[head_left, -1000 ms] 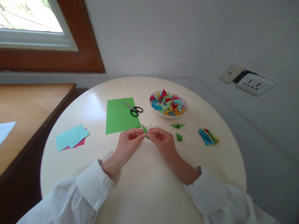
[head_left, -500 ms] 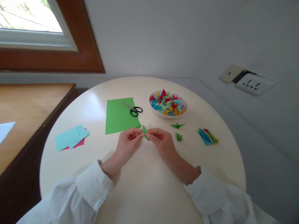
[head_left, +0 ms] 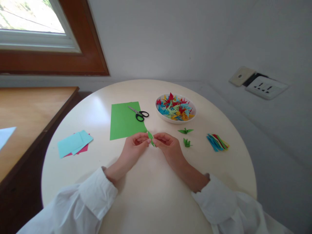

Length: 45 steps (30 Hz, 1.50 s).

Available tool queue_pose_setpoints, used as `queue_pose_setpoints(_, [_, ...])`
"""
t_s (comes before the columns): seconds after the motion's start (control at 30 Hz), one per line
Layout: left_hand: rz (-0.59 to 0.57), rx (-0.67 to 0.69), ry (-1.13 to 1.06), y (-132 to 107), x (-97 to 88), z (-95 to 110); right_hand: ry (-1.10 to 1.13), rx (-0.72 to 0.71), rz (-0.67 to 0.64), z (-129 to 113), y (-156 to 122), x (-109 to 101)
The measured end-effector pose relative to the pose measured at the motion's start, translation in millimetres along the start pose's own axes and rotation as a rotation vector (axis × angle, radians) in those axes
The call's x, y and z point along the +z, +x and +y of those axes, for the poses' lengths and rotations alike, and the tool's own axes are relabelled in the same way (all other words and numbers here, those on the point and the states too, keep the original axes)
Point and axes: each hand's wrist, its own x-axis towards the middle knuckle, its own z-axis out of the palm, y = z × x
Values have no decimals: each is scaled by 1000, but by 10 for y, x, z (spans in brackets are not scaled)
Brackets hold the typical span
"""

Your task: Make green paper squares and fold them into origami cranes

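Between my two hands is a small folded green paper piece, slim and pointed at its ends. My left hand pinches it from the left with thumb and fingertips. From the other side my right hand pinches it the same way. Just beyond my left hand lies a green paper sheet, with black-handled scissors resting across its right edge. Right of my right hand are two green paper cranes, one with spread wings and a more compact crane nearer me.
A white bowl full of colourful paper cranes stands at the back of the round table. Coloured paper strips lie at the right. Light blue paper over red sheets is at the left. A wooden desk stands beyond.
The green paper piece has tilted slightly, its upper tip leaning a little further left. Both hands keep their pinch in nearly the same place.
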Motion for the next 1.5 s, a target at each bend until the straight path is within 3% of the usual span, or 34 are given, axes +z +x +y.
queue_pose_setpoints(0.17, [-67, 4, 44, -6, -19, -16, -60, -14, -28, -18, -1, -2])
queue_pose_setpoints(0.53, [-53, 21, 122, -8, -20, -14, -155, -109, -101, 8, 0, -35])
queue_pose_setpoints(0.77, [31, 21, 82, 1, -18, -10, -200, -44, -174, 50, -4, -30])
queue_pose_setpoints(0.97, [-7, 22, 23, -2, -6, 2, -353, -62, -274, 25, -26, -26])
queue_pose_setpoints(1.33, [-18, 7, -19, -20, -16, -18, -414, -87, -285, 0, -34, -48])
queue_pose_setpoints(1.5, [39, -15, -83, -21, -14, 1, -373, -81, -276, -4, -34, -43])
